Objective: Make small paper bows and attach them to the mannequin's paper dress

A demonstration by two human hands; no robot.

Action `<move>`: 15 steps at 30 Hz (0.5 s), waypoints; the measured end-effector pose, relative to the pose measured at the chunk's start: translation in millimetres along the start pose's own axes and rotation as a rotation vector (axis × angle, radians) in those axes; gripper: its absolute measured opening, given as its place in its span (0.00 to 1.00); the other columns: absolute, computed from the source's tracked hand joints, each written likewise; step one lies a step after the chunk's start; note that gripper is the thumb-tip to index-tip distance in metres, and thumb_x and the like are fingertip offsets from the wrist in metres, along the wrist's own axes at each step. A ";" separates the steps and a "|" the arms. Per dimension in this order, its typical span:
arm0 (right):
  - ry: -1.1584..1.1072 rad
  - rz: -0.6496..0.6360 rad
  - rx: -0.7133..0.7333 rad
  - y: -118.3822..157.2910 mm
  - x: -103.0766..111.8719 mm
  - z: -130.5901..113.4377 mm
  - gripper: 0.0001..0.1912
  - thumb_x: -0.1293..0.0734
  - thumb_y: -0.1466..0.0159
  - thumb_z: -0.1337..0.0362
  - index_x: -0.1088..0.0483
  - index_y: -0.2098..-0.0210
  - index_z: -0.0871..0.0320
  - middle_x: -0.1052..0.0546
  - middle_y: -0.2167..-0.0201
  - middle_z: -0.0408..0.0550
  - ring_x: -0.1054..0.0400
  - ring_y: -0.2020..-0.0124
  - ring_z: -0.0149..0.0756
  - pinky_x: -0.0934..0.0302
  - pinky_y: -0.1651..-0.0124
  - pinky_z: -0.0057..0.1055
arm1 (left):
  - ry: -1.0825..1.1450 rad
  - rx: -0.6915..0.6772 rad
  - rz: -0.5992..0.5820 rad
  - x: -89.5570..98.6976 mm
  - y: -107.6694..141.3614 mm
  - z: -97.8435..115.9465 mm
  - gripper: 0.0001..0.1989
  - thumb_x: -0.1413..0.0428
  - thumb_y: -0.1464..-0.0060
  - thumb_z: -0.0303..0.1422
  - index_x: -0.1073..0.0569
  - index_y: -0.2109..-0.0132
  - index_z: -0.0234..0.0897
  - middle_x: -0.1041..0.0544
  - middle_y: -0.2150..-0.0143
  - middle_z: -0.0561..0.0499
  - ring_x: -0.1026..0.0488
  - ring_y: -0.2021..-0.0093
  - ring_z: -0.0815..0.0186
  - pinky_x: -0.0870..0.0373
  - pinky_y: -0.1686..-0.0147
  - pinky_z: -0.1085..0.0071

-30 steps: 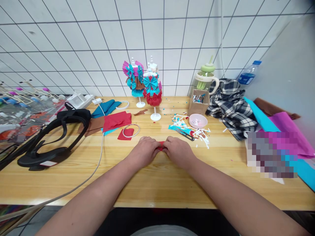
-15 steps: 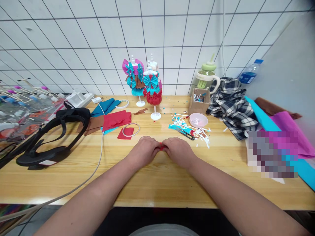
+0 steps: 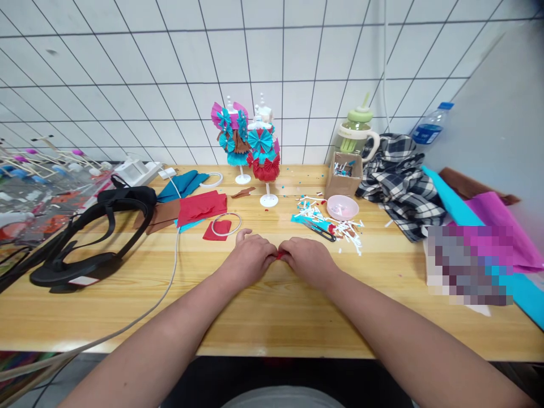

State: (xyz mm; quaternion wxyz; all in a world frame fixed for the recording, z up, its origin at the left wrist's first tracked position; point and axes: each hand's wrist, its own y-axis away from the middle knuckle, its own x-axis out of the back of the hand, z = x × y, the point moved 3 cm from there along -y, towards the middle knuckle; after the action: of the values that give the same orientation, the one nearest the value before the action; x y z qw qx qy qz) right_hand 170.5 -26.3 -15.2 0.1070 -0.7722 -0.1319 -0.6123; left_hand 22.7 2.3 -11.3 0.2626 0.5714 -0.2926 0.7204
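Observation:
Between my two hands is a small piece of red crepe paper, mostly hidden by the fingers. My left hand pinches its left side, with one finger lifted away. On the other side my right hand is closed on it too. Beyond them two small white dress-form stands carry pleated paper dresses, the nearer dress in turquoise and red, the farther dress in purple, turquoise and brown. A red paper square lies left of my hands, partly under a thin ring. Black-handled thread snips lie to the right.
Folded red paper and a black headset with a cable lie left. White paper scraps, a pink bowl, a cardboard box, a green-lidded bottle and plaid cloth stand or lie right.
A finger of my left hand has lifted up and away from the others. Both hands stay in almost the same place, still pinching the red paper.

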 end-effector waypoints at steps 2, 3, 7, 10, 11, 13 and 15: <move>0.002 -0.003 -0.001 -0.3 -0.3 0.4 0.12 0.42 0.33 0.61 0.27 0.60 0.51 0.25 0.65 0.46 0.31 0.62 0.36 0.48 0.66 0.29 | 0.013 0.020 0.001 -2.7 -0.2 -1.9 0.08 0.49 0.42 0.33 0.24 0.63 0.44 0.22 0.69 0.52 0.28 0.62 0.61 0.52 0.48 0.52; 0.002 -0.005 0.002 -0.5 -0.4 0.6 0.12 0.42 0.33 0.61 0.27 0.60 0.51 0.25 0.65 0.46 0.31 0.62 0.36 0.48 0.66 0.29 | 0.014 0.025 0.000 -3.9 -0.4 -2.6 0.08 0.49 0.42 0.34 0.24 0.63 0.44 0.22 0.69 0.52 0.28 0.62 0.61 0.52 0.48 0.52; -0.015 0.010 0.012 -1.1 -0.7 1.5 0.12 0.42 0.33 0.62 0.26 0.61 0.51 0.25 0.65 0.45 0.31 0.63 0.35 0.48 0.66 0.29 | 0.013 -0.008 -0.024 -4.9 -1.4 -2.4 0.09 0.49 0.42 0.32 0.23 0.63 0.43 0.23 0.69 0.52 0.28 0.62 0.62 0.48 0.51 0.56; -0.024 0.024 0.016 -1.0 -1.4 2.2 0.12 0.41 0.34 0.61 0.27 0.61 0.51 0.26 0.65 0.45 0.31 0.63 0.35 0.47 0.66 0.29 | -0.006 -0.021 -0.031 -1.9 -1.9 -0.5 0.10 0.49 0.42 0.33 0.23 0.65 0.42 0.24 0.67 0.51 0.29 0.62 0.62 0.44 0.57 0.60; -0.025 0.031 0.018 -0.9 -1.6 2.3 0.12 0.42 0.33 0.61 0.27 0.61 0.51 0.26 0.65 0.45 0.31 0.64 0.35 0.47 0.66 0.29 | -0.017 -0.019 -0.022 -0.7 -2.1 0.2 0.10 0.49 0.42 0.33 0.23 0.65 0.42 0.24 0.66 0.50 0.30 0.61 0.61 0.43 0.59 0.61; -0.030 0.048 0.020 -0.9 -1.9 2.3 0.12 0.42 0.34 0.61 0.26 0.62 0.52 0.27 0.64 0.45 0.32 0.64 0.35 0.47 0.66 0.29 | -0.040 -0.019 -0.002 1.0 -2.4 1.7 0.10 0.49 0.42 0.33 0.23 0.65 0.41 0.24 0.65 0.50 0.31 0.60 0.61 0.43 0.58 0.61; -0.035 0.065 0.021 -1.0 -2.1 1.9 0.11 0.41 0.34 0.62 0.27 0.64 0.53 0.28 0.64 0.45 0.33 0.64 0.34 0.47 0.66 0.29 | -0.059 -0.028 0.007 1.3 -2.8 3.3 0.09 0.49 0.43 0.32 0.23 0.66 0.40 0.25 0.65 0.50 0.31 0.60 0.61 0.43 0.55 0.59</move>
State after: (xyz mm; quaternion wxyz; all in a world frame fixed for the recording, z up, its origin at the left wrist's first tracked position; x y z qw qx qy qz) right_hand 171.5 -24.9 -17.7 0.1326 -0.7856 -0.1149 -0.5934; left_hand 26.6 2.0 -9.1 0.2593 0.5876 -0.3124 0.6999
